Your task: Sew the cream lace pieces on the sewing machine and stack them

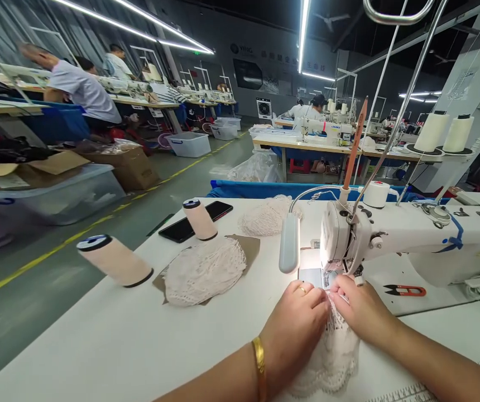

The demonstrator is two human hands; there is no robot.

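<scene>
A pale lace piece (337, 363) was held at the front of the sewing machine (390, 229), just on the wearer's side of the presser foot (327, 278). Its long axis was directed from the needle area toward the wearer, with the far end gathered between the two hands and the scalloped near end spread downward on the desk (223, 352). It was pinched by the fingers (318, 298) of the left hand (294, 315) from the left and by those of the right hand (365, 310) from the right. The tips of both were drawn close together, the right's seeming slightly nearer the foot. Whether any lace was caught beneath the foot could not be told.

To the left, a lace oval (206, 271) was laid on brown card (252, 251), with thread cones (116, 261) and a phone (173, 229) placed beside it. Red-handled snips (411, 291) were set to the right, on the machine's bed.

Beyond, the room was filled with rows of sewing stations, where co-workers (83, 89) were seated under strip lights (305, 33); the floor (56, 301) was marked by a yellow line (93, 226).
</scene>
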